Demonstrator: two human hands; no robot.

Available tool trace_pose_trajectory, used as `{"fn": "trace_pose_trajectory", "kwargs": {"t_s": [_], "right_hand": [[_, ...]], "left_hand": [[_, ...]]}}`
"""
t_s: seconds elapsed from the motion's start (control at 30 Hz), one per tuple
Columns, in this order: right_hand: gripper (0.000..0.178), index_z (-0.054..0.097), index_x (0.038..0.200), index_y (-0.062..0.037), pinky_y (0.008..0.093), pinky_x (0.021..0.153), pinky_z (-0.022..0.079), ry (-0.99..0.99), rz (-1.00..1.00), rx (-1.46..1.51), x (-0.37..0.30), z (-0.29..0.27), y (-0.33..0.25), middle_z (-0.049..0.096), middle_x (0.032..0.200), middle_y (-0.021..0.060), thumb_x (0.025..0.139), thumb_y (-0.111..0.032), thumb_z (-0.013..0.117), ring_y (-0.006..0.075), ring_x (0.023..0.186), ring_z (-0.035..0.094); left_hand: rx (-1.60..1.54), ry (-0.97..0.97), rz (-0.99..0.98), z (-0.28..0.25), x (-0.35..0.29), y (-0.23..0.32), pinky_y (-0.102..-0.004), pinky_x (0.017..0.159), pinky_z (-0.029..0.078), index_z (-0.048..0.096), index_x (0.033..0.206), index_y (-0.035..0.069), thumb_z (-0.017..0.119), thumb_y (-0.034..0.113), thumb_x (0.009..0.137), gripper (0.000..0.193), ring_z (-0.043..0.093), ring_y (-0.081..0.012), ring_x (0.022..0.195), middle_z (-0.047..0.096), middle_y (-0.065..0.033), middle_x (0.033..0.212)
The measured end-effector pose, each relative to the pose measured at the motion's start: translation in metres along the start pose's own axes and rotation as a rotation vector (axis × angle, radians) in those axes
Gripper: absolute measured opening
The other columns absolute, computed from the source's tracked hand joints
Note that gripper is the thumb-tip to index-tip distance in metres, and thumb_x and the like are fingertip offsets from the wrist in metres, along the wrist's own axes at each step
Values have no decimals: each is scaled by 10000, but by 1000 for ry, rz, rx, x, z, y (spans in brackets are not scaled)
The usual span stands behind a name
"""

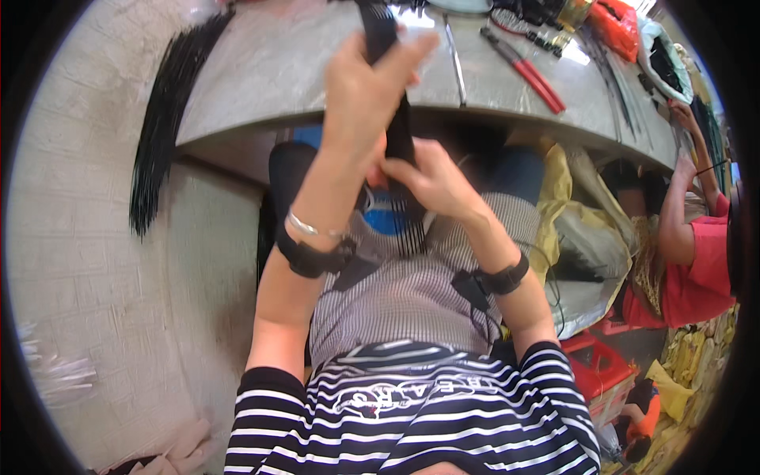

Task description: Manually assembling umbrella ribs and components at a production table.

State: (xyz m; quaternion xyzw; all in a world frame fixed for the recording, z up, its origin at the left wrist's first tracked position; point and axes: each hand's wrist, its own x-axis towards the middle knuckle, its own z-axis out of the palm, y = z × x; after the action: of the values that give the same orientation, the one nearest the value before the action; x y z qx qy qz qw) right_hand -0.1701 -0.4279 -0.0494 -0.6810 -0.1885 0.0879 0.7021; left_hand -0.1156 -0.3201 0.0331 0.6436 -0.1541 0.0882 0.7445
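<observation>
A long flat bundle of thin black strips runs from above the table edge down toward my lap, its loose ends fanned out at the bottom. My left hand grips its upper part, over the table's front edge, with the fingers slightly blurred. Lower down, my right hand is closed round the bundle, the thumb lying across it. Part of the strips is hidden behind my left hand and wrist.
On the grey table lie red-handled pliers, a thin metal rod and a red bag. Another heap of black strips hangs over its left end. A person in red sits at the right beside yellow sacking.
</observation>
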Motion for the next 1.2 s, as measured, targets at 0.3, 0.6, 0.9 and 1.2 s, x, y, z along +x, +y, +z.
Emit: {"fn": "trace_pose_trajectory", "kwargs": {"t_s": [0.3, 0.6, 0.9, 1.2], "right_hand": [[133, 615, 983, 11, 325, 854, 511, -163, 191, 429, -36, -27, 50, 686, 929, 104, 922, -77, 536, 183, 901, 655], [216, 605, 1014, 14, 342, 860, 510, -288, 181, 559, -26, -27, 81, 668, 1008, 132, 915, -176, 585, 217, 960, 641], [142, 682, 851, -4, 280, 539, 482, 355, 151, -421, -21, -87, -47, 625, 639, 94, 869, -133, 625, 168, 565, 621], [112, 633, 909, 48, 256, 585, 546, 404, 38, -373, 39, -81, -68, 672, 761, 110, 846, -44, 639, 151, 688, 674]], "left_hand": [[-345, -201, -305, 13, -26, -49, -317, 788, 535, 561, 1084, -4, 529, 169, 970, 210, 629, -183, 888, 640, -98, 953], [-396, -418, -468, 2, -7, -63, -304, 751, 538, 563, 1130, -12, 531, 211, 972, 275, 620, -167, 826, 624, -89, 929], [-371, -347, -488, -3, -10, -73, -267, 619, 470, 596, 959, 7, 533, 199, 975, 203, 522, -113, 667, 559, -26, 745], [-368, -380, -460, -9, -8, -77, -270, 628, 479, 601, 971, 13, 515, 230, 983, 234, 544, -113, 671, 569, -22, 749]]}}
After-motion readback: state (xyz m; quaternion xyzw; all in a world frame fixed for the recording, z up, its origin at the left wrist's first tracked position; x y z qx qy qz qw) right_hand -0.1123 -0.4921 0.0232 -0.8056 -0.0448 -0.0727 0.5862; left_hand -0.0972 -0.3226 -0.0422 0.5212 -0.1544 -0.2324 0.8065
